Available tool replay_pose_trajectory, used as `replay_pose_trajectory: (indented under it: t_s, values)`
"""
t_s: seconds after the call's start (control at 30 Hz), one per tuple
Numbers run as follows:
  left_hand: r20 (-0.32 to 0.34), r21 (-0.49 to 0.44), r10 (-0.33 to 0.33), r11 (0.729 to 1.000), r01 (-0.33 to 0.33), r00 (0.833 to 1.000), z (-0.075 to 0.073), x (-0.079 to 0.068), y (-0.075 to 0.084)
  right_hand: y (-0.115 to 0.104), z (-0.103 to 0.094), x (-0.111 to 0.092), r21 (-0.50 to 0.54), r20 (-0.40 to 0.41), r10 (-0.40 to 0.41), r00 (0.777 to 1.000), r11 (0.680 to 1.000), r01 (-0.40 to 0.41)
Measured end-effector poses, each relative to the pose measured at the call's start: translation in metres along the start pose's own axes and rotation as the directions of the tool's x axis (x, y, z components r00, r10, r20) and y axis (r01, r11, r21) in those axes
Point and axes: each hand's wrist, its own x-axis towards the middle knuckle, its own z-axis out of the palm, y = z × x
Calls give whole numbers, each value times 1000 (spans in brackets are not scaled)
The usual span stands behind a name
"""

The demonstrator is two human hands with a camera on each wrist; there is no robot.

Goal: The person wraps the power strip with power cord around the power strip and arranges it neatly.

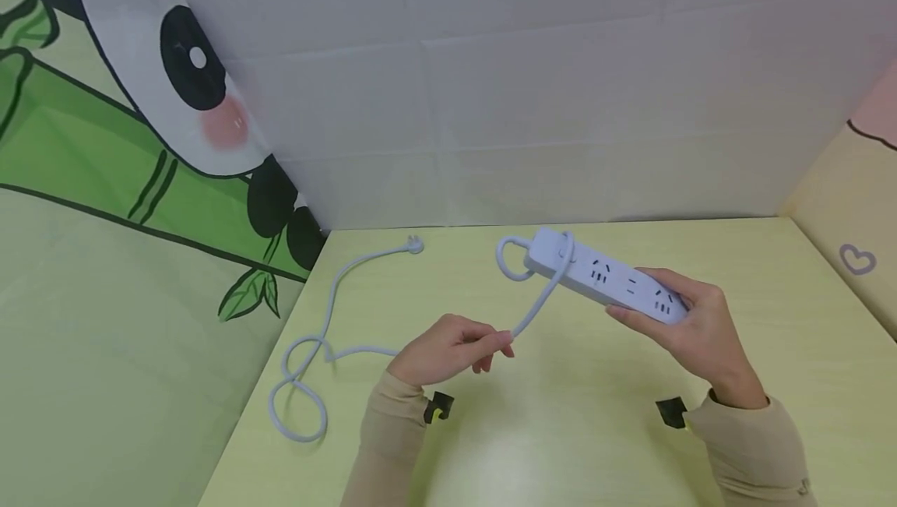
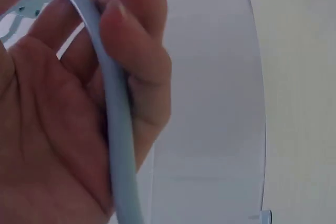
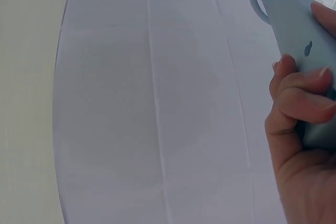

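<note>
A white power strip (image 1: 617,277) is held up over the table, tilted, its socket face toward the head camera. My right hand (image 1: 690,324) grips its right end, thumb on the near side; the right wrist view shows fingers curled round its back (image 3: 299,30). Its power cord (image 1: 543,297) loops at the far end and crosses over the strip's left part. My left hand (image 1: 455,351) pinches the cord left of the strip; in the left wrist view the cord (image 2: 118,129) runs across the palm. Beyond that hand, the cord trails left to a plug (image 1: 415,244).
The cord's slack (image 1: 308,382) lies in loose loops on the left of the pale yellow table (image 1: 546,445). A white cloth wall (image 1: 490,117) stands at the back, with a printed panda and bamboo panel (image 1: 140,149) at left and another panel (image 1: 848,211) at right.
</note>
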Motion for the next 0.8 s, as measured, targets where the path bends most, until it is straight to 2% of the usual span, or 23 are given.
replay_pose_trajectory:
  t_s: [0.13, 0.4, 0.53, 0.7, 0.8]
  values:
    - [-34, 22, -37, 999, 38, 999, -3, 1, -6, 0, -1, -1, 9, 7, 9, 1000, 1000, -9]
    - [41, 36, 0, 999, -1, 999, -8, 1, -16, -2, 0, 0, 28, 44, 16, 999, 999, -17]
    - [45, 9, -5, 1000, 5, 999, -10, 2, -21, -3, 1, 0, 25, 48, 13, 999, 1000, -14]
    - [-1, -7, -77, 997, 77, 997, -10, 4, -22, -5, 2, 0, 27, 66, 6, 998, 1000, -8]
    - [-63, -6, -149, 989, 149, 987, -10, 5, -23, -5, 2, 0, 31, 84, 5, 996, 1000, -8]
